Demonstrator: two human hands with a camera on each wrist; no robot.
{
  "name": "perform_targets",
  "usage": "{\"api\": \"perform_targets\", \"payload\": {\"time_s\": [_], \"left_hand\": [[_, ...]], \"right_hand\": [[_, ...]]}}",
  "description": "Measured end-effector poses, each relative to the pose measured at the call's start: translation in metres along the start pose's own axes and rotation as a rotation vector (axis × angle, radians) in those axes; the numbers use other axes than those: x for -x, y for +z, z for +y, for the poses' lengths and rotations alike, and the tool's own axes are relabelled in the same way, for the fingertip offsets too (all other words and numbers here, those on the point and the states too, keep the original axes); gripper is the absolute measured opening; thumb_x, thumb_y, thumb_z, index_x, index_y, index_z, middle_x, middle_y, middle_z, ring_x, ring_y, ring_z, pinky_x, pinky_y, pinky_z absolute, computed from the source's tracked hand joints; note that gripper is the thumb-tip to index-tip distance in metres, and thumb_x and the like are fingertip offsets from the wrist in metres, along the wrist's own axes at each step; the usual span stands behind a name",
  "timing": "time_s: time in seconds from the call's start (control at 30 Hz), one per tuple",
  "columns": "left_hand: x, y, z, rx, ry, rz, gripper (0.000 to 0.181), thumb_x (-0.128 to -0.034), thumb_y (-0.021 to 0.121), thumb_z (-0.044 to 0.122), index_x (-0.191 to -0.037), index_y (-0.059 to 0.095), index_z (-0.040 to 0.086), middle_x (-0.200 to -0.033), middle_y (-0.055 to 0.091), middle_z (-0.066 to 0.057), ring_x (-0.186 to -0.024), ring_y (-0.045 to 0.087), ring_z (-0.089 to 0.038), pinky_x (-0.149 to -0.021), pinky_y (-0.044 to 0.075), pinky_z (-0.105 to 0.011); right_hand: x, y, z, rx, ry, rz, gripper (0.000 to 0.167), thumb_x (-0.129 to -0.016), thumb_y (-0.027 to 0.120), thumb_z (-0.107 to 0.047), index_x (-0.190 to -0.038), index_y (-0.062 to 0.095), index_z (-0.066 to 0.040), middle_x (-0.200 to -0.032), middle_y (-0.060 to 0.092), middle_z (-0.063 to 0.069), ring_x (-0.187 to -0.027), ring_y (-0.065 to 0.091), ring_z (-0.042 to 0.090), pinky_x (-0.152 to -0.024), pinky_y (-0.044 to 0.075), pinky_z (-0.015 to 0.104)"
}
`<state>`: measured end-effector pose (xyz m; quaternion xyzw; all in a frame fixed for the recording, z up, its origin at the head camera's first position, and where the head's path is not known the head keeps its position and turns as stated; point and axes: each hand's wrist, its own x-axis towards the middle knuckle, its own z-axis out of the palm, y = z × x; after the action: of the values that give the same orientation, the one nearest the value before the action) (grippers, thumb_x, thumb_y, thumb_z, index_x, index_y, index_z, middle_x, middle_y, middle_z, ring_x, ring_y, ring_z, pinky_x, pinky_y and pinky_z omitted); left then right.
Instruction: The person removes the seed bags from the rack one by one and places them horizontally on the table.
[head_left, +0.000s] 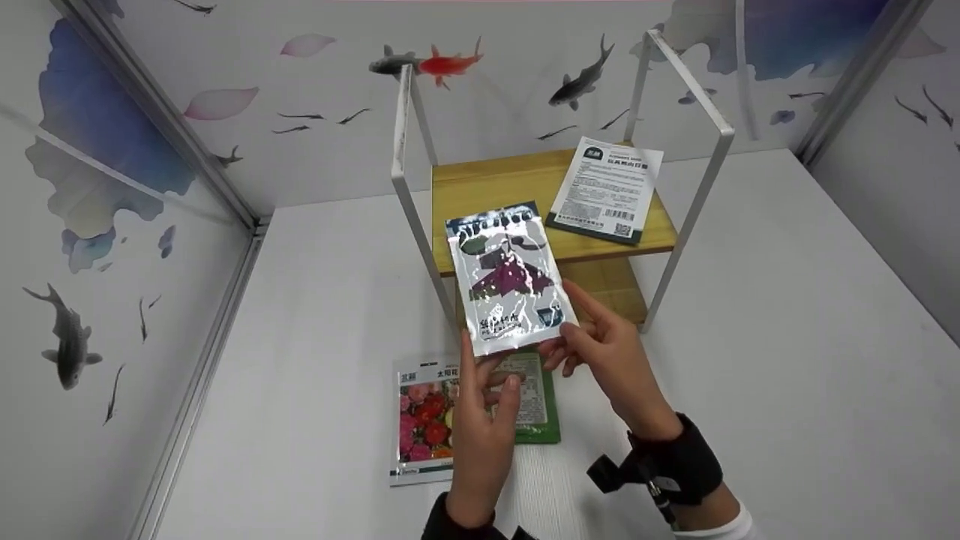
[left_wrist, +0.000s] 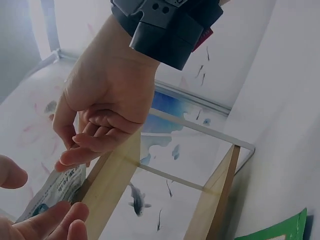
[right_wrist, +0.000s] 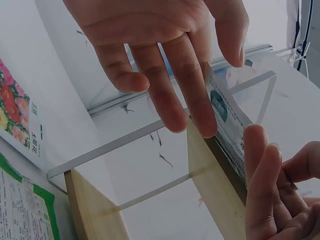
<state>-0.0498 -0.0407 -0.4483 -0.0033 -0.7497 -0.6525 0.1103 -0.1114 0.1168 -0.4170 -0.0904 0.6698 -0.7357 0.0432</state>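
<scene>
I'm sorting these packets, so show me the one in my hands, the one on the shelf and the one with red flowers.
Held packet (head_left: 511,281): head view, middle of its shiny front.
Shelf packet (head_left: 606,192): head view, its printed text.
Flower packet (head_left: 432,427): head view, on its red flowers.

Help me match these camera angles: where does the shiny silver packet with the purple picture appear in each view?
Head: the silver packet is near the centre, tilted.
Left wrist: the silver packet is at lower left, seen at a slant.
Right wrist: the silver packet is right of centre, also slanted.
Shared landmark: the white-framed rack with wooden shelves.
</scene>
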Motion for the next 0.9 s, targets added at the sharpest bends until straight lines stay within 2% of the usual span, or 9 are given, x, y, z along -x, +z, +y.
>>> {"api": "perform_targets", "payload": {"time_s": [0.13,0.43,0.57,0.7,0.9], "left_hand": [[0.009,0.001,0.004,0.024,-0.045,0.018,0.068,-0.0911,0.051,0.028,-0.143,0.007,0.032,-0.124,0.049,0.012,-0.099,0.051,-0.009,-0.082,0.044,-0.035],[0.025,0.005,0.009,-0.001,-0.111,0.004,0.063,-0.0921,0.047,0.036,-0.143,0.011,0.031,-0.117,0.054,0.013,-0.108,0.049,-0.005,-0.091,0.040,-0.035],[0.030,0.009,0.007,-0.017,-0.138,-0.022,0.060,-0.0921,0.047,0.037,-0.142,0.013,0.032,-0.115,0.056,0.013,-0.107,0.050,-0.004,-0.089,0.042,-0.031],[0.034,0.013,0.003,-0.024,-0.130,-0.050,0.058,-0.0925,0.047,0.035,-0.142,0.016,0.031,-0.111,0.058,0.011,-0.100,0.054,-0.006,-0.082,0.045,-0.025],[0.040,0.019,-0.004,-0.029,-0.136,-0.084,0.061,-0.0926,0.046,0.034,-0.143,0.013,0.029,-0.103,0.061,0.012,-0.091,0.058,-0.007,-0.077,0.047,-0.027]], "right_hand": [[0.011,-0.001,0.000,0.023,0.008,0.003,0.049,-0.090,0.050,-0.007,-0.135,0.038,-0.022,-0.075,0.065,0.018,-0.062,0.061,0.032,-0.051,0.049,0.032],[0.034,-0.006,0.005,0.014,0.007,0.061,0.048,-0.090,0.051,-0.007,-0.135,0.039,-0.022,-0.074,0.065,0.017,-0.059,0.061,0.032,-0.048,0.048,0.032],[0.044,-0.010,0.005,0.032,-0.001,0.097,0.048,-0.091,0.050,-0.011,-0.136,0.038,-0.021,-0.075,0.066,0.018,-0.059,0.061,0.032,-0.048,0.048,0.032],[0.053,-0.014,0.009,0.055,0.017,0.171,0.046,-0.091,0.051,-0.013,-0.134,0.040,-0.025,-0.075,0.066,0.016,-0.059,0.061,0.032,-0.048,0.049,0.032],[0.063,-0.017,0.022,0.119,-0.014,0.206,0.048,-0.091,0.050,-0.010,-0.136,0.038,-0.023,-0.074,0.067,0.013,-0.057,0.061,0.029,-0.048,0.049,0.032]]}}
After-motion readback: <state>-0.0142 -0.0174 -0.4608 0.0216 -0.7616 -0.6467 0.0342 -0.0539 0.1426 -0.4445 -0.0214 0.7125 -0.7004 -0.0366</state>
